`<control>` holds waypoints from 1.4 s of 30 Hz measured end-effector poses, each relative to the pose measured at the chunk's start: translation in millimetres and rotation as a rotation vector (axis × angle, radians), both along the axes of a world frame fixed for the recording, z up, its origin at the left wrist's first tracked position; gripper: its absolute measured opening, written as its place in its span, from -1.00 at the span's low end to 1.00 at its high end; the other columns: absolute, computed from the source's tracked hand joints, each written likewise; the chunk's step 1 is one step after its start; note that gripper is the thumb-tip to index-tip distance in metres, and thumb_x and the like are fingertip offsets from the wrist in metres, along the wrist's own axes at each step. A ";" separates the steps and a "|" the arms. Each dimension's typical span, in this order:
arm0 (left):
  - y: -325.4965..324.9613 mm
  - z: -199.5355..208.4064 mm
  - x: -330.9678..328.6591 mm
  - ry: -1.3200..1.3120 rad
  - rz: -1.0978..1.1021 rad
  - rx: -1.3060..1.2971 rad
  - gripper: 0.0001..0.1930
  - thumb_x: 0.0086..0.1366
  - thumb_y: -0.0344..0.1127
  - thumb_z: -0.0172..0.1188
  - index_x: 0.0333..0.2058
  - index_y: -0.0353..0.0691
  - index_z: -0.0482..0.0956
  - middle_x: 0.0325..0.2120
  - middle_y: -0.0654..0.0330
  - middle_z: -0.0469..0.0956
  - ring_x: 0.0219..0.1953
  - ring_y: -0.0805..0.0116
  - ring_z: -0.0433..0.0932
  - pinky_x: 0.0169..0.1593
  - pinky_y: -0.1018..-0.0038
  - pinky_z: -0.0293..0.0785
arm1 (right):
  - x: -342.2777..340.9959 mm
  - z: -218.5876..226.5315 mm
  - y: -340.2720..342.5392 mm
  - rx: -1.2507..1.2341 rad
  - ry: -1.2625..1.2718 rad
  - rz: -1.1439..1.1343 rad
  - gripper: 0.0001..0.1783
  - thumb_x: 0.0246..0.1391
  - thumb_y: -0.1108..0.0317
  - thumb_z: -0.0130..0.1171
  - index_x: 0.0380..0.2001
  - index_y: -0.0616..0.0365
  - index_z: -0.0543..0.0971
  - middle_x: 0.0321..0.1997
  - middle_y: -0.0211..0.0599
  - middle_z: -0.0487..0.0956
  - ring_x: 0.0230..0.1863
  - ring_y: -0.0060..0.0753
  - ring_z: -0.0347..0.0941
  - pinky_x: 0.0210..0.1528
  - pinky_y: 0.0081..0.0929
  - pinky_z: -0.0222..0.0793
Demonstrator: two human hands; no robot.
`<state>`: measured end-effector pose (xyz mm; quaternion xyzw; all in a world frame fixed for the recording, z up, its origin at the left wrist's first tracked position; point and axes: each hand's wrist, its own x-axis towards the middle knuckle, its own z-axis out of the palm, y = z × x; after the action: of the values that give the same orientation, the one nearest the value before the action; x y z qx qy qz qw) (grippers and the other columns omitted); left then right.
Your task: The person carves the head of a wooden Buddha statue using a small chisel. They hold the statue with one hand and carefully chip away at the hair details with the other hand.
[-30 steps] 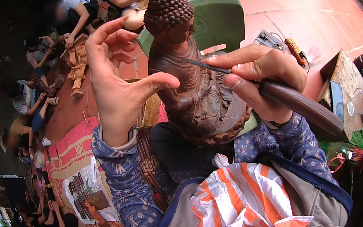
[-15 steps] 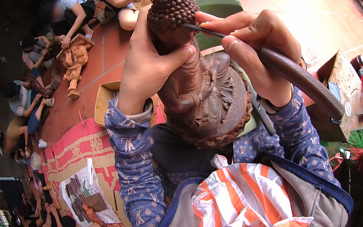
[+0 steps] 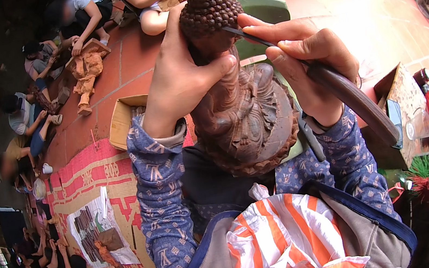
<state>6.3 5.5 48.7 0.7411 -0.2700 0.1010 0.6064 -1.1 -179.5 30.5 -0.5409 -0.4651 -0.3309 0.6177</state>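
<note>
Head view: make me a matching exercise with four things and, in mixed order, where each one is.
Things:
1. left hand
2. carving tool
3. cardboard box
4. striped cloth

Places:
A. on the floor, left of the left sleeve
B. gripped in the right hand, tip at the carved wooden statue head
C. on the lap, below the statue base
D. wrapped around the statue's neck, under the head

Pairs: 1-D, 2-B, 3-A, 4-C
</note>
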 end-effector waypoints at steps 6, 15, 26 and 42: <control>-1.0 -0.6 0.3 -0.036 0.019 0.024 -0.36 -0.05 -0.50 0.32 0.03 -0.25 0.24 -0.15 0.14 0.50 -0.07 0.37 0.49 0.04 0.42 0.40 | 4.3 -0.7 -4.1 -0.112 -0.131 -0.054 -0.81 0.07 0.68 0.10 -0.31 0.23 0.35 -0.15 0.30 0.53 0.01 0.27 0.46 0.05 0.00 0.43; 0.0 -3.4 -1.7 -0.024 0.022 -0.003 -0.38 -0.04 -0.51 0.31 0.03 -0.25 0.26 -0.14 0.17 0.49 -0.07 0.39 0.47 0.05 0.43 0.39 | -0.9 19.1 -17.6 -0.278 -0.222 -0.127 -0.84 0.16 0.57 0.04 -0.22 0.17 0.32 -0.14 0.33 0.51 0.01 0.35 0.44 -0.01 0.05 0.47; -2.3 1.0 -1.1 -0.060 0.014 0.012 -0.35 -0.05 -0.54 0.33 0.05 -0.27 0.26 -0.14 0.21 0.47 -0.08 0.42 0.46 0.06 0.44 0.38 | -8.3 6.0 -29.6 0.019 0.035 -0.068 -0.83 0.05 0.65 0.13 -0.33 0.21 0.38 -0.19 0.25 0.55 -0.10 0.05 0.54 -0.05 -0.18 0.46; 1.7 -0.2 -0.4 0.020 -0.005 -0.020 -0.29 -0.06 -0.51 0.42 0.08 -0.32 0.26 -0.09 0.17 0.47 -0.05 0.40 0.46 0.07 0.43 0.38 | -24.7 0.3 -11.7 0.152 0.300 0.118 -0.85 0.02 0.69 0.16 -0.44 0.31 0.39 -0.14 0.18 0.54 -0.09 -0.27 0.55 -0.07 -0.49 0.49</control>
<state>5.8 7.2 48.5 0.7352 -0.2647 0.0945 0.6168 -25.8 -191.3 30.8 -0.5077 -0.3726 -0.2438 0.7376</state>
